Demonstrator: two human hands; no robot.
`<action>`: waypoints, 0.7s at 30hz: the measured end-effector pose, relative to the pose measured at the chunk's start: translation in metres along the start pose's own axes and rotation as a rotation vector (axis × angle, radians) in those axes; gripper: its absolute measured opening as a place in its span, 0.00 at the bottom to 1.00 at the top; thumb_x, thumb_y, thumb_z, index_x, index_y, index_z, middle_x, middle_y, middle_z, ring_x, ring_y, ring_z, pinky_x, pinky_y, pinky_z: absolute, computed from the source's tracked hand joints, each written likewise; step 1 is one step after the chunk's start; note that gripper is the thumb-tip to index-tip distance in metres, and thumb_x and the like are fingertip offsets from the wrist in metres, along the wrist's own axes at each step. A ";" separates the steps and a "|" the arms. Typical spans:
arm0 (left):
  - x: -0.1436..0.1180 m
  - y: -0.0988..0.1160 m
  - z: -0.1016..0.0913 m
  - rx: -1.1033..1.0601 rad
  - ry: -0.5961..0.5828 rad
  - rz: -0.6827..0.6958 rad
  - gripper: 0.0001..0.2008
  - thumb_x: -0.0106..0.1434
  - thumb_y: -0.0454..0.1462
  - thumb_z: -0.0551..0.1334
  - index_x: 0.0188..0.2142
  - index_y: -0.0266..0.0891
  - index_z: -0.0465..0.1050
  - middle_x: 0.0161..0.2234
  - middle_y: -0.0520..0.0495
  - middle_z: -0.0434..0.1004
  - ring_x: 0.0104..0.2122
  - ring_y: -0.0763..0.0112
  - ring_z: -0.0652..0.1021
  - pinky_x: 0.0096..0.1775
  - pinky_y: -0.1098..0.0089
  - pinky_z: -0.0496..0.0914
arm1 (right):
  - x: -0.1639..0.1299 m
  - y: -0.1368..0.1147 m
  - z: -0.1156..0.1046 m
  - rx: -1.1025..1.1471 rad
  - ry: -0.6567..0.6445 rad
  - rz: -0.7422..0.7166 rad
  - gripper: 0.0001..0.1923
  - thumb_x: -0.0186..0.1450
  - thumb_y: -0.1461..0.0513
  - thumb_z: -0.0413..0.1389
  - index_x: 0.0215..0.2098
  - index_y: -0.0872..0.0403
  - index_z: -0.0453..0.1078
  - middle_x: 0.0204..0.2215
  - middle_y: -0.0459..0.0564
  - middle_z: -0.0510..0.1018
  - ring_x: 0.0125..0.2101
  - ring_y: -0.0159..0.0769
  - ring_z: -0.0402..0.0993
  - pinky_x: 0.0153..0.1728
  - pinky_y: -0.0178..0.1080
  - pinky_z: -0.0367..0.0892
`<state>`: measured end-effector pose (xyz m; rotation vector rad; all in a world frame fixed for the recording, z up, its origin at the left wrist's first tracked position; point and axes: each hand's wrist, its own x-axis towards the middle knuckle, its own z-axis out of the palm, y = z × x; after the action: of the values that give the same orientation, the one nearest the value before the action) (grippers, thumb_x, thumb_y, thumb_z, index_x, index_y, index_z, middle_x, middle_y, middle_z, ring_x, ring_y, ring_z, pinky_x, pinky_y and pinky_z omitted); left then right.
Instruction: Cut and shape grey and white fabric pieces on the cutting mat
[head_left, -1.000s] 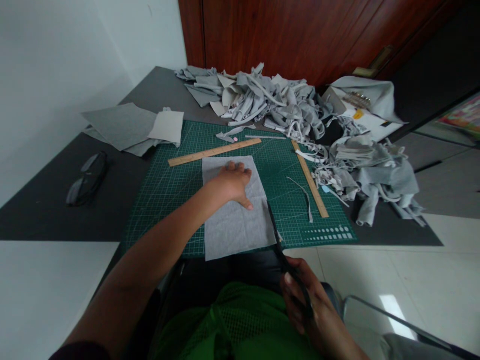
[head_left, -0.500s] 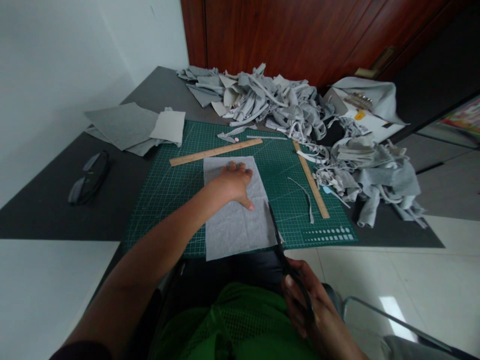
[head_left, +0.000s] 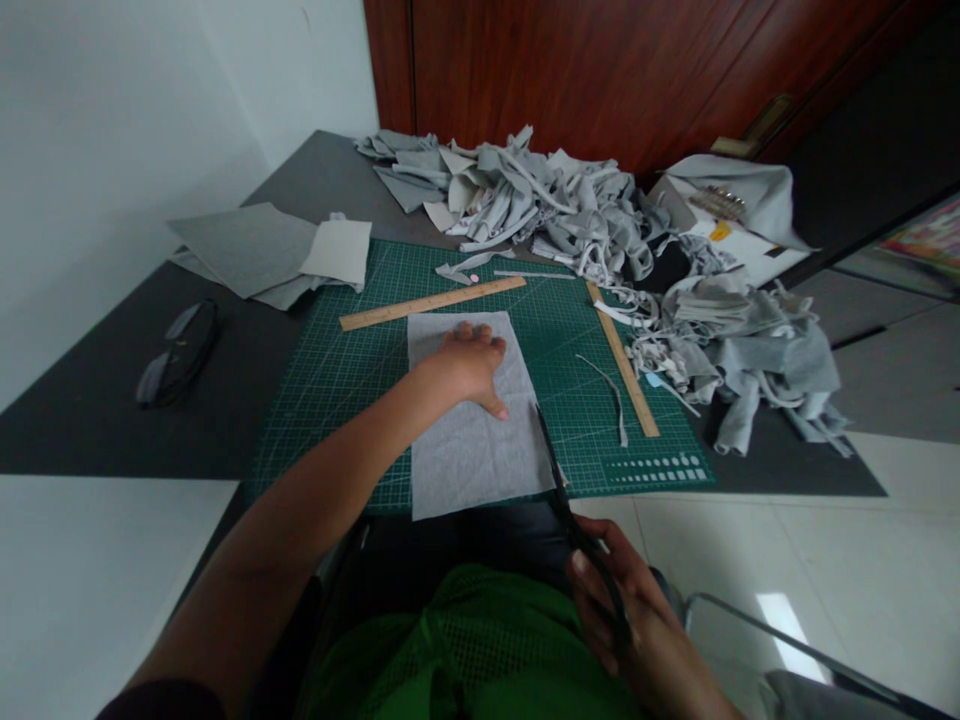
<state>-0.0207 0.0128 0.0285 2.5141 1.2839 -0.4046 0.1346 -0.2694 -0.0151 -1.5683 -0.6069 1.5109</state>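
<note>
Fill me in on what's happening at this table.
A person is cutting a light grey fabric sheet laid on a green cutting mat. The left hand presses flat on the sheet, and the right hand holds black scissors whose blades lie along the sheet's right edge. Two wooden rulers and heaps of grey fabric scraps lie beyond.

My left arm stretches forward and a little to the right, bare from the upper arm down, elbow slightly bent. My left hand (head_left: pixel 466 368) lies palm down, flat, fingers together and pointing away from me, thumb spread out to the right. My right hand (head_left: pixel 630 625) sits low and close to my body, wrist bent, back of the hand up. Its fingers are curled tight in a grip, knuckles toward the left arm.
</note>
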 end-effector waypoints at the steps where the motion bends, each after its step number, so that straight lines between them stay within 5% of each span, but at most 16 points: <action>1: 0.000 0.000 0.000 -0.004 -0.003 -0.005 0.62 0.49 0.58 0.75 0.76 0.46 0.48 0.77 0.37 0.46 0.74 0.36 0.49 0.69 0.48 0.54 | 0.000 0.000 0.000 -0.006 0.002 -0.001 0.29 0.66 0.43 0.64 0.56 0.47 0.63 0.20 0.34 0.64 0.15 0.23 0.50 0.14 0.28 0.50; 16: -0.005 0.003 -0.005 0.006 -0.012 0.000 0.61 0.51 0.55 0.76 0.76 0.45 0.48 0.76 0.33 0.44 0.73 0.34 0.49 0.68 0.43 0.55 | 0.001 0.001 -0.008 0.073 -0.023 0.035 0.27 0.63 0.43 0.66 0.52 0.46 0.66 0.24 0.36 0.66 0.15 0.22 0.53 0.13 0.27 0.50; 21: -0.014 0.016 -0.007 0.022 -0.060 -0.019 0.65 0.46 0.54 0.79 0.76 0.40 0.49 0.76 0.29 0.42 0.72 0.25 0.51 0.64 0.37 0.61 | -0.005 0.008 -0.013 0.156 0.009 0.089 0.30 0.59 0.42 0.69 0.51 0.45 0.65 0.23 0.36 0.64 0.16 0.21 0.50 0.15 0.26 0.50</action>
<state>-0.0148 -0.0039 0.0425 2.4896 1.2881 -0.4974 0.1449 -0.2810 -0.0198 -1.4981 -0.4085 1.5765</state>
